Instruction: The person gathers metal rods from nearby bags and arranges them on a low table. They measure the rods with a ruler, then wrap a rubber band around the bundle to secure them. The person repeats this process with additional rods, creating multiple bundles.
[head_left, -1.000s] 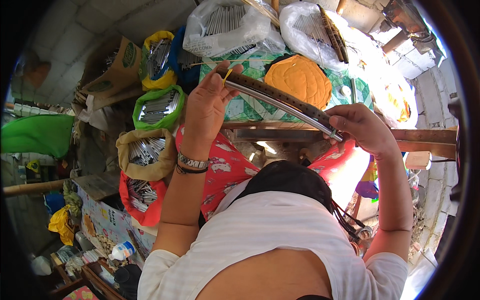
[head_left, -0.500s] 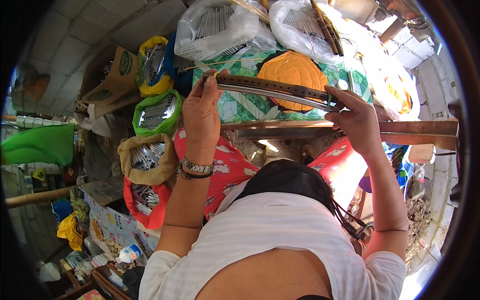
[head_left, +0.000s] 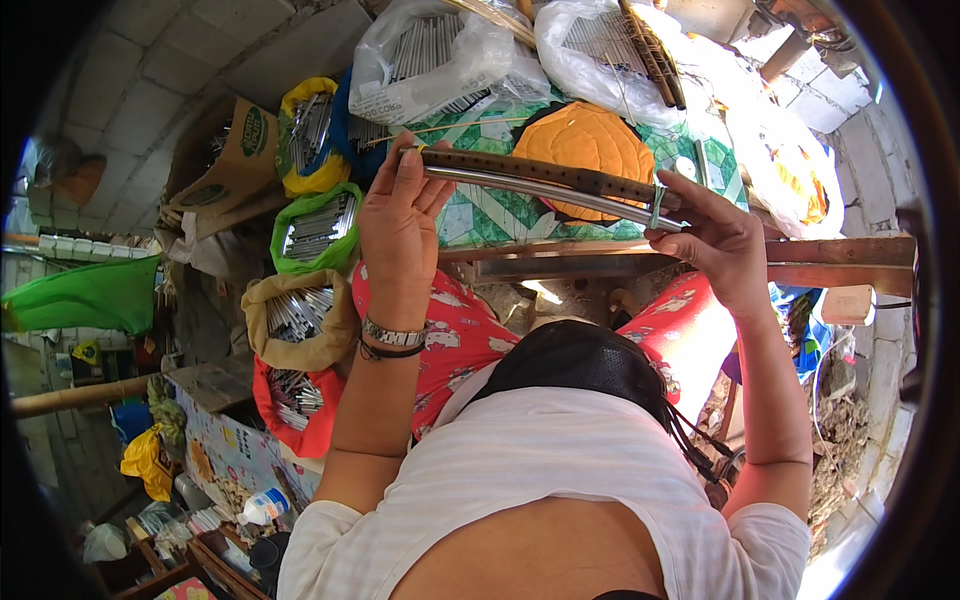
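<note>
A dark brown strip with a row of small holes [head_left: 530, 167] is held lengthwise in front of me, above the table's near edge. Against its near side lies a shiny metal tube [head_left: 540, 190]. My left hand [head_left: 398, 220] pinches the left end between thumb and fingers, where a bit of yellow band shows. At the other end, my right hand [head_left: 718, 238] grips the strip and tube with thumb and fingertips, beside a pale green band [head_left: 657, 205] looped around both. Behind them, a round orange pad [head_left: 580, 135] rests on the green patterned tabletop [head_left: 470, 215].
Clear plastic bags of metal tubes [head_left: 425, 50] stand at the back. Along the left are a green bag [head_left: 318, 228], a tan bag [head_left: 300, 318] and a red bag [head_left: 300, 410], all with metal tubes. A wooden beam [head_left: 820, 252] runs along the table's near side.
The strip and tube have shifted slightly, the right end dipping a little. My left fingers have spread somewhat while still pinching the end; the green band now shows more plainly.
</note>
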